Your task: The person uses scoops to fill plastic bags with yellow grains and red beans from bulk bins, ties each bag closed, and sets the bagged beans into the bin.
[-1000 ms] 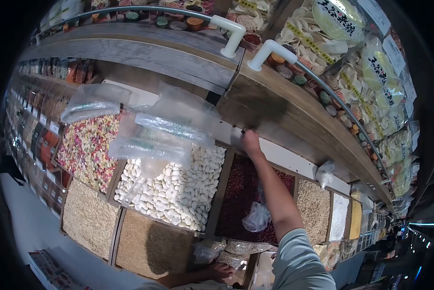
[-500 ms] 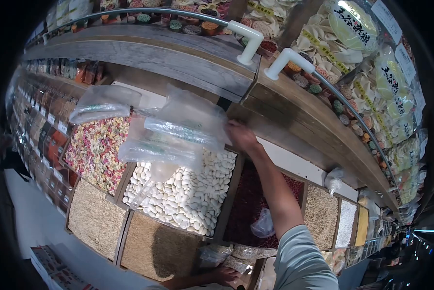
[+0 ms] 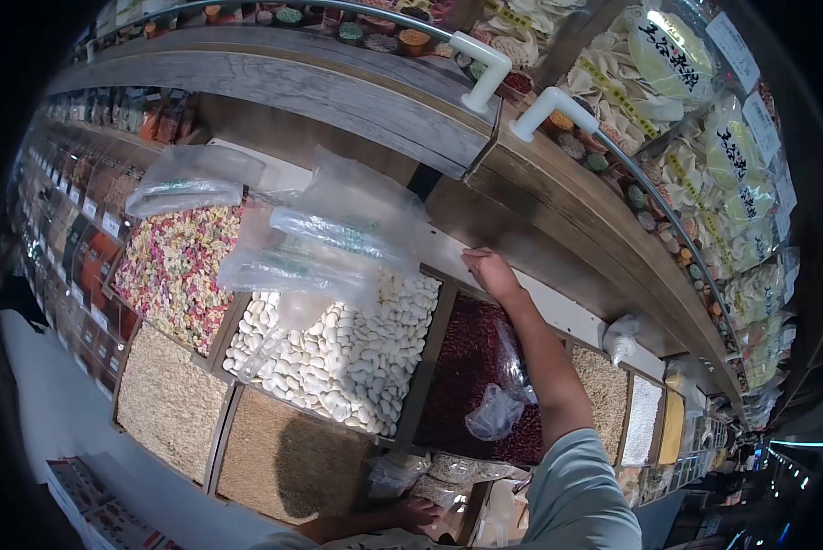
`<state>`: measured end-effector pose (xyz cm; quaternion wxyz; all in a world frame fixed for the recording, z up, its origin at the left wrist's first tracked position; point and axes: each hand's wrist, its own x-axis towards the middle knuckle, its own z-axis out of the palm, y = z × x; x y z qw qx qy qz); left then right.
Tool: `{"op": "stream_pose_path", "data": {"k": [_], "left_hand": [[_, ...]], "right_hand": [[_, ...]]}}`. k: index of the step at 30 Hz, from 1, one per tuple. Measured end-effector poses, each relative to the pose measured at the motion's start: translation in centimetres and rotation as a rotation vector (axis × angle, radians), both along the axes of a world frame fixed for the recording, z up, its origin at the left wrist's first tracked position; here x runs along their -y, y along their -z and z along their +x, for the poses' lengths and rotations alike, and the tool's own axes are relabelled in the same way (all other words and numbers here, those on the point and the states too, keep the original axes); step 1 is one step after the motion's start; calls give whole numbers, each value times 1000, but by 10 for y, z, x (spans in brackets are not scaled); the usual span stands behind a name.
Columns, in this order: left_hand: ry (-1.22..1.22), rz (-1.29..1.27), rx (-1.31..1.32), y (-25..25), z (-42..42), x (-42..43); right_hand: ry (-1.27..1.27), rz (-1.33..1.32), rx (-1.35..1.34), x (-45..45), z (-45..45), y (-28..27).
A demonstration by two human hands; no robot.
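My right hand (image 3: 490,272) is held over the white ledge (image 3: 544,298) behind the bin of dark red beans (image 3: 457,376). Its fingers are curled together, and I cannot make out anything in them. Below the forearm, a crumpled clear plastic bag (image 3: 495,412) lies on the beans, and a clear scoop (image 3: 510,357) is partly hidden behind the arm. Low in the view, my left hand (image 3: 416,515) rests with fingers extended beside packets of grain (image 3: 466,469). To the left, plastic bags (image 3: 329,238) hang over a bin of white beans (image 3: 366,357).
A wooden shelf (image 3: 558,192) with a metal rail on white brackets (image 3: 554,110) overhangs the bins. Mixed flakes (image 3: 182,275), pale flakes (image 3: 169,399) and brown grain (image 3: 288,449) fill bins at left. Another bag (image 3: 621,339) sits on the ledge at right.
My right hand has moved right, away from the hanging plastic bags, along the ledge. The view has shifted slightly, and more of the scoop in the red beans shows. My left hand stays low.
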<state>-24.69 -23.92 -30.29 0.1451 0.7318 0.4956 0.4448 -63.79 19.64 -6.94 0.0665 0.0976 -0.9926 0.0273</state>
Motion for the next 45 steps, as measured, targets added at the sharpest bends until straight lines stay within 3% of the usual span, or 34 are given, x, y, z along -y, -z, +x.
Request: {"op": "stream_pose_path", "data": {"k": [2, 7, 10, 12, 15, 18, 23, 26, 28, 32, 34, 45], "left_hand": [[-71, 101, 37, -5, -3, 0], [-114, 165, 105, -22, -13, -3], [-78, 147, 136, -22, -15, -3], [-56, 109, 126, -17, -12, 1], [-5, -40, -2, -13, -7, 5], [-65, 64, 36, -13, -7, 5], [44, 31, 71, 5, 1, -1], [54, -71, 5, -4, -4, 0], [99, -100, 14, -7, -7, 0], [116, -100, 10, 1, -4, 4], [82, -84, -3, 7, 1, 6], [147, -166, -29, 2, -3, 3]], "right_hand": [[97, 114, 151, 3, -2, -9], [-6, -82, -126, 50, -40, -8], [-47, -144, -100, 64, -68, 6], [80, -96, -14, 69, -72, 3], [150, -169, 24, 71, -54, -13], [17, -21, -22, 40, -33, -8], [50, -54, -42, 12, -6, 2], [103, -163, -23, 14, 9, -10], [323, -300, -126, 11, 13, -11], [286, -262, -101, 4, 15, 2], [136, -225, -126, -1, 16, 4], [127, -186, 10, 15, 15, -14]]}}
